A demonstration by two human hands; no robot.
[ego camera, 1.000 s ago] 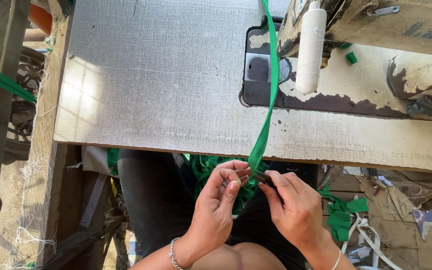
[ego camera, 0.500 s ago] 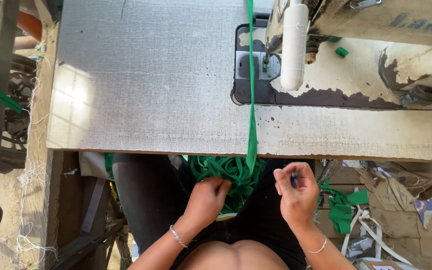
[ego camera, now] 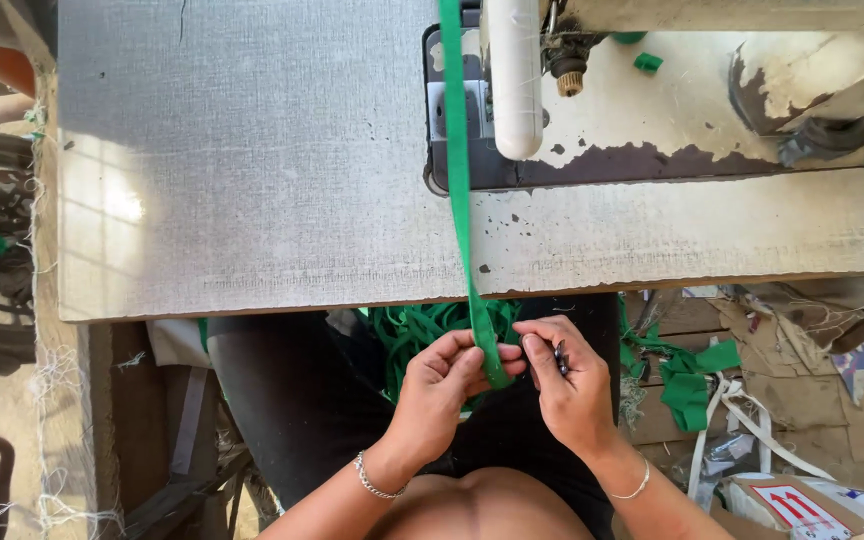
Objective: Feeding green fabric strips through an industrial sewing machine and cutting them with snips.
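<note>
Pinching one green strap [ego camera: 460, 180] between them, two hands work just below the front edge of the surface [ego camera: 252, 180]. The left hand [ego camera: 442, 385] curls its fingers around the strap's lower end, thumb and forefinger closed on the webbing. The right hand [ego camera: 572, 385] meets it from the other side, fingertips touching the same end, and it also grips a small dark tool [ego camera: 560, 357] — too small to tell what kind. Both hands are clenched, neither lies loose.

The strap runs in a single straight line up from the hands, over the edge of the surface, across the grey top and under the arm of one sewing machine [ego camera: 712, 60], whose cream paint is chipped in dark patches. One white cylindrical part [ego camera: 514, 75] of the machine hangs just beside the strap, to its right.

Under the hands, in the lap, lies one tangled heap of more green strap [ego camera: 417, 330], touching the dark trousers. Two bracelets show — a silver chain [ego camera: 377, 480] on the left wrist and a thin bangle [ego camera: 632, 485] on the right.

To the right, down on the floor, lie a few loose green offcuts [ego camera: 692, 385], some white strips [ego camera: 752, 440] and one cardboard box [ego camera: 802, 505] with a red-and-white label. Two small green scraps [ego camera: 647, 62] sit on the machine bed near the needle area.
</note>
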